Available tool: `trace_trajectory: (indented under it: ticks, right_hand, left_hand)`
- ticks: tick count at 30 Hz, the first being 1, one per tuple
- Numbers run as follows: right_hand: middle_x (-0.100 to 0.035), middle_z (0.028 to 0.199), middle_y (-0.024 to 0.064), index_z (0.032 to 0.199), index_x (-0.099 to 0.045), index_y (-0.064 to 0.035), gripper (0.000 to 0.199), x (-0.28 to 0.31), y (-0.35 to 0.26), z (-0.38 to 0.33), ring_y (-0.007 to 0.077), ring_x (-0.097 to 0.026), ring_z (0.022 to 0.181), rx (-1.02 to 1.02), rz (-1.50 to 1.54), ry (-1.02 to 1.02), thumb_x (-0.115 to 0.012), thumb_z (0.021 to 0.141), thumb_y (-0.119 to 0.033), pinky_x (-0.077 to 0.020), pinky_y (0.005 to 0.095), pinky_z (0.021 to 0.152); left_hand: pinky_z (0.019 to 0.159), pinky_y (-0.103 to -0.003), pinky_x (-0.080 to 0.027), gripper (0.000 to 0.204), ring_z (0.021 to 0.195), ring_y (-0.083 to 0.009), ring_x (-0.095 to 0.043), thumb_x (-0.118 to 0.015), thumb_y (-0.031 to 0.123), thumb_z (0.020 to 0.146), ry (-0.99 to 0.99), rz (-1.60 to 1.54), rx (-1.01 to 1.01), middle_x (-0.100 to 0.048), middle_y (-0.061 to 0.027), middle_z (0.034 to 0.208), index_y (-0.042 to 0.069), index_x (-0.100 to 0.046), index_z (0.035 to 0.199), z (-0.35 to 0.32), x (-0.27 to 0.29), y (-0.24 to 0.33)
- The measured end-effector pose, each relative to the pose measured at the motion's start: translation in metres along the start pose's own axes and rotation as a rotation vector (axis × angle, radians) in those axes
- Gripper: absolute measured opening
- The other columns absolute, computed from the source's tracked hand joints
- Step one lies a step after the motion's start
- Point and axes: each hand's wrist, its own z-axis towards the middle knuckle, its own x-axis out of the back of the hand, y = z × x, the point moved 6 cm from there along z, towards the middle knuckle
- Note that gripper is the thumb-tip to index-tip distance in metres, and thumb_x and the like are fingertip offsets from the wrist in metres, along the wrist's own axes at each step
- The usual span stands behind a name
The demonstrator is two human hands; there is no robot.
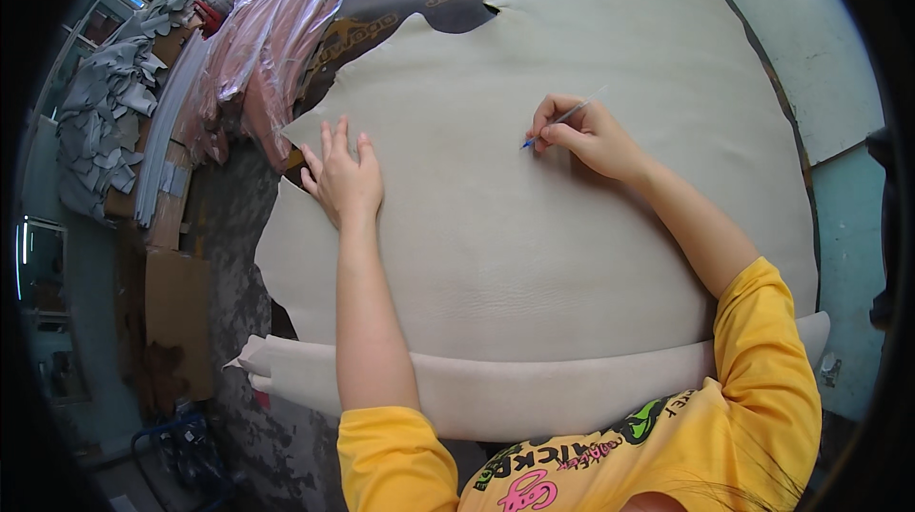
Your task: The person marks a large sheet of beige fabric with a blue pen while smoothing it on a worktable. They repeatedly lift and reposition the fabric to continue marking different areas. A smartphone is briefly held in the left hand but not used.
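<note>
A large beige hide of leather (457,216) lies spread in front of me, its outline uneven on the left. Its near edge hangs in a rolled fold (562,388) close to my body. My left hand (345,176) rests on the hide near its left edge, fingers spread and holding nothing. My right hand (591,135) grips a thin clear pen (570,114) with a blue tip, slanted over the middle of the hide. The tip is at or just above the surface; I cannot tell whether it touches.
Pinkish sheets under clear plastic (276,45) are heaped at the far left. Beyond them lies a pile of grey leather scraps (110,102). A brown cardboard sheet (178,321) stands lower left. A pale wall (810,45) borders the right side.
</note>
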Motion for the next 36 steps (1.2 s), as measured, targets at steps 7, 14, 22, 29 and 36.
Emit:
trace_trajectory:
  ticks: [7,14,22,29,36]
  right_hand:
    - [-0.07,0.086,0.0061,0.098,-0.065,-0.0026,0.014,-0.01,-0.011,0.04,0.0128,-0.064,0.079,0.056,-0.283,0.053,-0.056,0.093,-0.011,-0.0501,0.0306,0.074]
    - [-0.07,0.088,0.0084,0.096,-0.066,-0.0019,0.013,-0.009,-0.014,0.04,0.0158,-0.062,0.076,0.13,-0.449,0.039,-0.058,0.093,-0.011,-0.0496,0.0308,0.073]
    - [-0.07,0.089,0.009,0.095,-0.065,-0.001,0.014,-0.003,-0.023,-0.011,0.0154,-0.064,0.081,-0.006,-0.326,-0.053,-0.058,0.092,-0.013,-0.05,0.0303,0.076]
    - [-0.07,0.087,0.0097,0.096,-0.064,-0.0023,0.015,-0.008,-0.011,0.056,0.0162,-0.066,0.081,0.069,-0.346,0.06,-0.058,0.092,-0.015,-0.0498,0.0319,0.074]
    - [-0.066,0.074,0.0072,0.084,-0.06,-0.0025,0.012,-0.003,-0.014,0.006,0.0128,-0.059,0.068,-0.018,-0.367,-0.081,-0.055,0.088,-0.012,-0.0445,0.0309,0.063]
  left_hand:
    - [0.123,-0.053,-0.011,0.051,0.152,-0.0362,-0.021,-0.051,0.039,0.099,0.004,0.012,0.005,-0.039,-0.0042,0.16,0.022,-0.051,0.148,0.0,0.001,-0.001]
    - [0.123,-0.053,-0.011,0.051,0.152,-0.0357,-0.021,-0.051,0.039,0.099,0.014,0.002,-0.004,-0.039,-0.0041,0.16,0.022,-0.052,0.147,0.0,0.001,-0.001]
    - [0.123,-0.053,-0.012,0.051,0.152,-0.0357,-0.021,-0.051,0.038,0.1,0.001,0.0,0.005,-0.039,-0.0042,0.16,0.022,-0.051,0.148,-0.001,0.002,0.003]
    - [0.122,-0.053,-0.012,0.05,0.152,-0.036,-0.021,-0.052,0.038,0.099,0.009,0.001,-0.008,-0.04,-0.0047,0.16,0.021,-0.052,0.147,0.0,0.003,0.001]
    - [0.122,-0.053,-0.012,0.05,0.152,-0.036,-0.022,-0.053,0.037,0.099,0.023,0.014,-0.013,-0.04,-0.0048,0.16,0.021,-0.053,0.146,0.0,0.0,-0.001]
